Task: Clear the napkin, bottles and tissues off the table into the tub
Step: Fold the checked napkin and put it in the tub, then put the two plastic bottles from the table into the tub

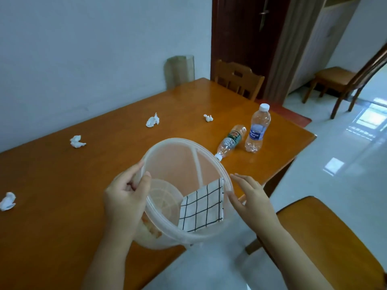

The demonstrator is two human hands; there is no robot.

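My left hand [125, 195] grips the left rim of a translucent plastic tub [178, 147], held tilted over the table's near edge. A white napkin with a black grid [202, 208] lies inside the tub against its right wall. My right hand [250, 195] hovers open just right of the rim, holding nothing. On the wooden table [104, 164] a clear bottle with a blue label [257, 128] stands upright, and a green-labelled bottle [230, 141] lies on its side beside it, cap toward the tub. Several crumpled tissues lie scattered: [77, 141], [152, 120], [208, 117], [7, 201].
A wooden chair [238, 79] stands at the table's far end and a wooden seat [326, 231] at near right. A translucent green cylinder [180, 70] stands by the wall. Another chair [343, 80] sits on the tiled floor beyond.
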